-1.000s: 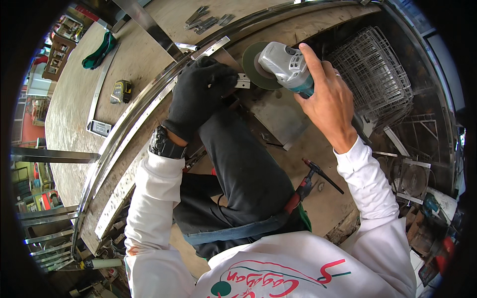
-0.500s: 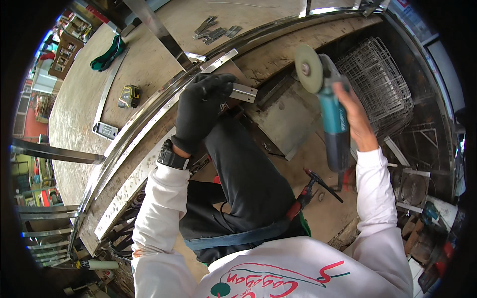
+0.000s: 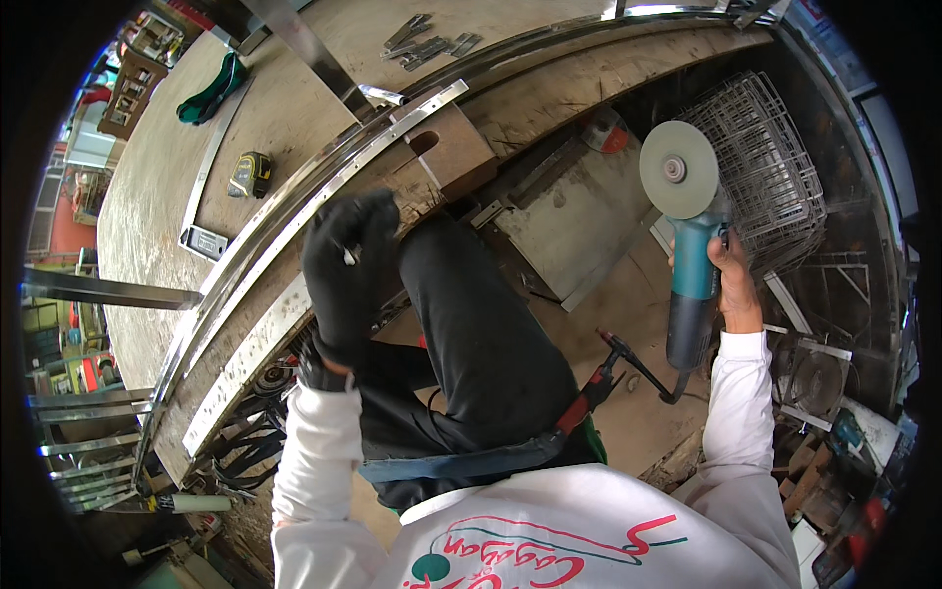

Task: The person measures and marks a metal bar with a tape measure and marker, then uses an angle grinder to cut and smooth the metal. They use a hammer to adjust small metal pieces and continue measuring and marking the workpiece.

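My right hand (image 3: 736,285) is wrapped round the body of a teal and black angle grinder (image 3: 693,257). The grinder's pale disc (image 3: 679,169) points upward, away from me, and its surface looks sharp rather than smeared. My left hand (image 3: 348,265), in a black glove, is closed above the bench edge, left of my knee. A small shiny spot shows among its fingers; I cannot make out what it holds. Beyond it lies a rusty steel block (image 3: 451,147) with an oval slot, beside a shiny perforated metal strip (image 3: 417,118).
Curved metal rails (image 3: 255,231) run along the worktable (image 3: 147,226). On it lie a tape measure (image 3: 250,174), a square (image 3: 204,240), a green strap (image 3: 211,90) and several flat metal pieces (image 3: 432,44). Wire baskets (image 3: 770,167) stand at right; a welding torch (image 3: 594,388) crosses my lap.
My left hand has drawn back toward me, and the short metal piece no longer shows beyond its fingers. The grinder has moved right and slightly down, its disc turned to face up more fully.
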A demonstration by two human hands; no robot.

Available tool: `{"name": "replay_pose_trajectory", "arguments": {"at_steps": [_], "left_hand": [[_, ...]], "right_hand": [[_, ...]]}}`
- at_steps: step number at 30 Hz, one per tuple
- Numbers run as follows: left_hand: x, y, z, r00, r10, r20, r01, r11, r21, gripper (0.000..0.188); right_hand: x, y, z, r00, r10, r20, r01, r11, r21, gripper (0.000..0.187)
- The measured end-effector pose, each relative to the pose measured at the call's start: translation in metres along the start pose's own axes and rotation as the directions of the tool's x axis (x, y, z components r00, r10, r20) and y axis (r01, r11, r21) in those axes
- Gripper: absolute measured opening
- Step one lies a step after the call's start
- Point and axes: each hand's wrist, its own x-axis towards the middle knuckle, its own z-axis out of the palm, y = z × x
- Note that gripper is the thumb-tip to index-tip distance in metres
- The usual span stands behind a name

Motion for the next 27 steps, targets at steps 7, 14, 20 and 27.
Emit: {"name": "replay_pose_trajectory", "arguments": {"at_steps": [7,14,20,27], "left_hand": [[-0.006,0.058,0.093,0.821,-0.055,0.568,-0.109,0.961,0.252,0.048],[-0.023,0.110,0.256,0.642,0.171,0.747,0.469,0.683,-0.560,0.068],[-0.035,0.104,0.287,0.846,0.086,0.527,0.415,0.516,-0.750,0.054],[0.013,0.059,0.170,0.817,-0.114,0.565,-0.140,0.912,0.386,0.039]], "right_hand": [[0.015,-0.030,0.013,0.998,0.052,0.034,-0.052,0.999,-0.015,0.066],[0.032,-0.063,0.025,0.968,-0.088,0.235,0.027,0.967,0.252,0.102],[0.025,-0.070,0.037,0.996,-0.033,-0.078,-0.009,0.874,-0.485,0.053],[0.050,0.004,0.013,0.976,0.047,-0.210,-0.157,0.824,-0.544,0.038]]}}
